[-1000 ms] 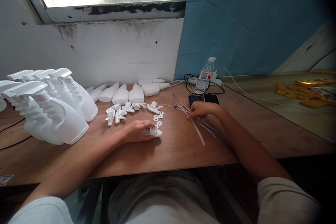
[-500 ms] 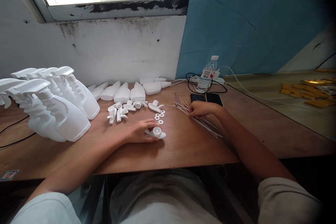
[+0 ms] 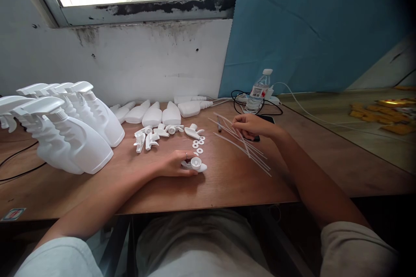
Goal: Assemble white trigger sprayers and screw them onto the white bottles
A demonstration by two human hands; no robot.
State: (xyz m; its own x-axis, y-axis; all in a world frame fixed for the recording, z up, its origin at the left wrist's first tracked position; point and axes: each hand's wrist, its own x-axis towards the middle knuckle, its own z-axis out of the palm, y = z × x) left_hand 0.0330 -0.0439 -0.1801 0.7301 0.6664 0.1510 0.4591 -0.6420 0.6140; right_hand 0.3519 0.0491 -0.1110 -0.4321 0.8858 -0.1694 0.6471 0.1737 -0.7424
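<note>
My left hand [image 3: 175, 163] rests on the wooden table [image 3: 227, 181] with its fingers closed round a white spray-trigger head [image 3: 196, 165], cap opening up. My right hand [image 3: 251, 125] is lifted a little above the table and pinches a thin white dip tube [image 3: 244, 142] out of the loose bundle of tubes [image 3: 248, 149]. Small white washers [image 3: 198, 143] lie between the two hands. More trigger heads [image 3: 156, 134] lie just behind my left hand.
Finished white spray bottles [image 3: 65, 134] stand at the left. Empty white bottles [image 3: 152, 114] lie in a row by the wall. A water bottle [image 3: 258, 91], black cables [image 3: 240, 97] and a dark phone [image 3: 260, 117] sit behind my right hand. Yellow pieces [image 3: 380, 114] lie at the far right.
My right hand has risen off the table with one tube pinched in it, the tube's end tilting up. My left hand stays on the trigger head.
</note>
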